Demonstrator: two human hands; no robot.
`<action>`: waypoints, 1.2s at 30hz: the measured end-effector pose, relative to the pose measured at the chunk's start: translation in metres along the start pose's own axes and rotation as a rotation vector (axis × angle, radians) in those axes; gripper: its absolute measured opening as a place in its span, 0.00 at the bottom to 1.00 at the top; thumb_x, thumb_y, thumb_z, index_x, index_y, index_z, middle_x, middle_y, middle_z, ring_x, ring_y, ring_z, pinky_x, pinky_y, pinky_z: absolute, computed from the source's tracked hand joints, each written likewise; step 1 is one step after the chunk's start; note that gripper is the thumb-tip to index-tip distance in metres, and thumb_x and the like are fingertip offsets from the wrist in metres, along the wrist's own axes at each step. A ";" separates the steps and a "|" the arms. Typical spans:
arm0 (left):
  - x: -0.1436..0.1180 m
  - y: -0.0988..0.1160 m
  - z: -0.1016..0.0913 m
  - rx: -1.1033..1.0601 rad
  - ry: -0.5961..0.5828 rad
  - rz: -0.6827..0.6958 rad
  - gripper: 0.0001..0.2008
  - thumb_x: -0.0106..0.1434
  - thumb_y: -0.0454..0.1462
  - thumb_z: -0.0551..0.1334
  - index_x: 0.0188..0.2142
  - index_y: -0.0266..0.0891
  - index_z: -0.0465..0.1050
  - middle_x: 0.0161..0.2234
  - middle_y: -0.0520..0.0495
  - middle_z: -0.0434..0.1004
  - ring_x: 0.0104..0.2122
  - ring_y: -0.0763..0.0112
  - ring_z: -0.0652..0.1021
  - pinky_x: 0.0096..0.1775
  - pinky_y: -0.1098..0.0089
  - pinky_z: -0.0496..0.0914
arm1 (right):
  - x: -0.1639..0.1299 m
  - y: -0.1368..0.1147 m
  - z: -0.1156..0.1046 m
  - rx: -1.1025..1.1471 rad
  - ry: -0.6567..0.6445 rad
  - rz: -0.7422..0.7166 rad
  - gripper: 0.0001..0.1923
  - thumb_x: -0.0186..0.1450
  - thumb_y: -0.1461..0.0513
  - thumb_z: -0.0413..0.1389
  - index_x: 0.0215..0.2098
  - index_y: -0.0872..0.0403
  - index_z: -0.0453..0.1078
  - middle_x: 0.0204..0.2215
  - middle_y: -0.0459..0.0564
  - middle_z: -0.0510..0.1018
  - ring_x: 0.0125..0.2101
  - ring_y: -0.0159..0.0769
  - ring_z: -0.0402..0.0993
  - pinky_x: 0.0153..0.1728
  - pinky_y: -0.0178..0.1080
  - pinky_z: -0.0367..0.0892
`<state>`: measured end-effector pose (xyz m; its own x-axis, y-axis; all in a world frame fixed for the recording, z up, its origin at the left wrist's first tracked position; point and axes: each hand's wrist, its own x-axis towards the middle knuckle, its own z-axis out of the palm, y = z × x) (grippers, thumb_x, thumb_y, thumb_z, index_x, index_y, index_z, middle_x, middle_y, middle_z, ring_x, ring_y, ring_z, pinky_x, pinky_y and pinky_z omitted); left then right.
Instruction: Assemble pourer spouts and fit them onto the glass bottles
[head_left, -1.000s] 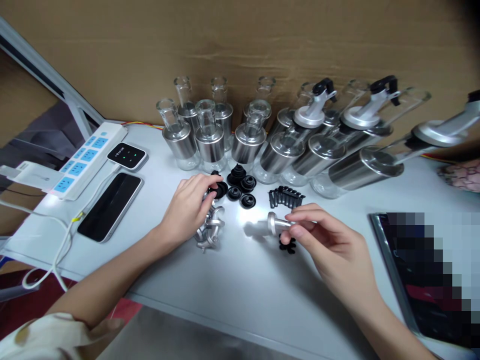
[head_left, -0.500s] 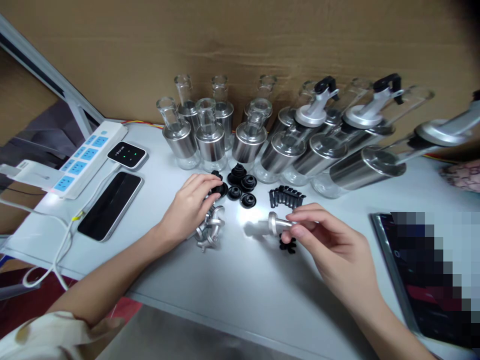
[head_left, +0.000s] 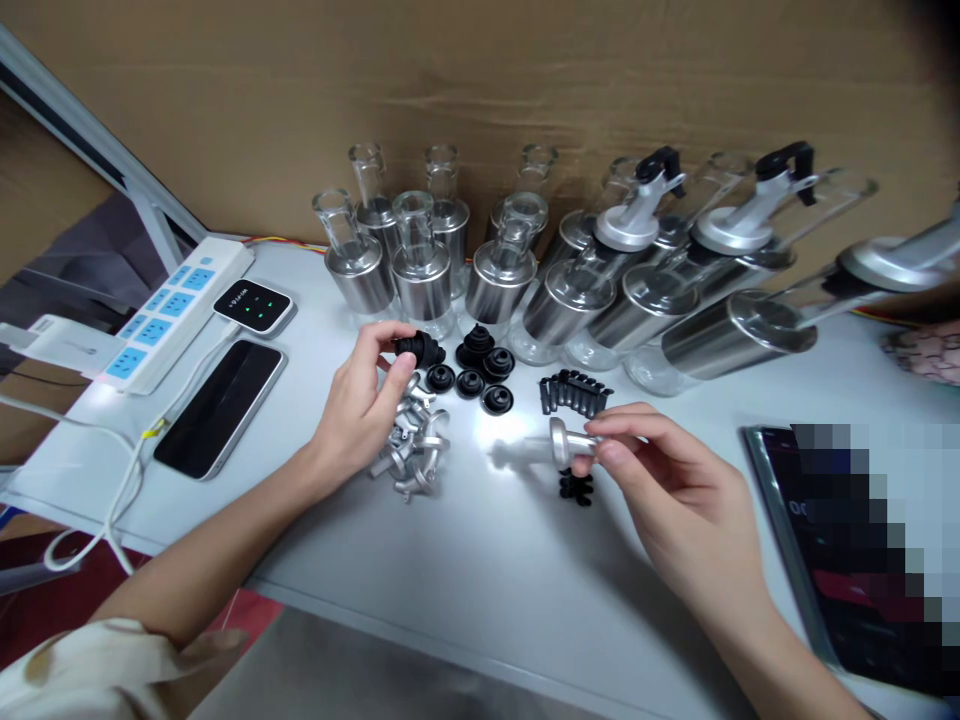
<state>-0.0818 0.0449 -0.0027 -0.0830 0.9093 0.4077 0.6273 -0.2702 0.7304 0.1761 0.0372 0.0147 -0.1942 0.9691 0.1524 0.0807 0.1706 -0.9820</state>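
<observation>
1 silver spout (head_left: 553,447), right hand (head_left: 660,480), lies pointing left.

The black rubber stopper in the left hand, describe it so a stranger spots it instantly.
On the white table, before the row of glass bottles, lies a cluster of black stoppers. The black rubber stopper is the only one lifted, pinched by the left hand.

A small black rubber plug (head_left: 418,347) lies sideways, pinched above the white table. A shiny silver spout (head_left: 555,446) lies sideways too, lifted just off it.
</observation>
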 end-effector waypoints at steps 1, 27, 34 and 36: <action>0.000 -0.001 0.001 -0.095 0.011 -0.048 0.11 0.70 0.41 0.54 0.49 0.41 0.65 0.45 0.44 0.74 0.44 0.65 0.76 0.46 0.63 0.70 | 0.000 0.000 0.000 -0.004 -0.001 -0.001 0.06 0.66 0.65 0.57 0.36 0.47 0.75 0.33 0.43 0.72 0.26 0.24 0.75 0.30 0.28 0.70; -0.024 0.034 0.010 -0.334 -0.256 0.374 0.10 0.65 0.30 0.62 0.46 0.37 0.70 0.48 0.37 0.79 0.48 0.65 0.79 0.48 0.66 0.76 | -0.002 0.000 0.002 0.023 0.005 -0.050 0.07 0.64 0.66 0.59 0.37 0.48 0.77 0.34 0.45 0.75 0.28 0.26 0.77 0.30 0.29 0.74; -0.026 0.039 0.012 -0.336 -0.209 0.374 0.11 0.62 0.32 0.66 0.44 0.36 0.70 0.43 0.39 0.79 0.45 0.67 0.79 0.45 0.68 0.77 | -0.004 -0.003 0.004 0.034 -0.039 -0.043 0.07 0.64 0.66 0.59 0.37 0.47 0.77 0.33 0.46 0.76 0.26 0.28 0.76 0.30 0.32 0.75; -0.025 0.038 0.012 -0.338 -0.194 0.353 0.12 0.61 0.33 0.66 0.45 0.37 0.70 0.43 0.40 0.78 0.44 0.67 0.79 0.43 0.68 0.78 | -0.004 -0.003 0.004 0.027 -0.038 -0.039 0.06 0.64 0.65 0.59 0.37 0.48 0.77 0.33 0.46 0.76 0.26 0.29 0.76 0.29 0.33 0.75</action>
<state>-0.0464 0.0154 0.0078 0.2535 0.7775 0.5755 0.3033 -0.6289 0.7159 0.1723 0.0323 0.0162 -0.2340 0.9542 0.1865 0.0457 0.2024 -0.9782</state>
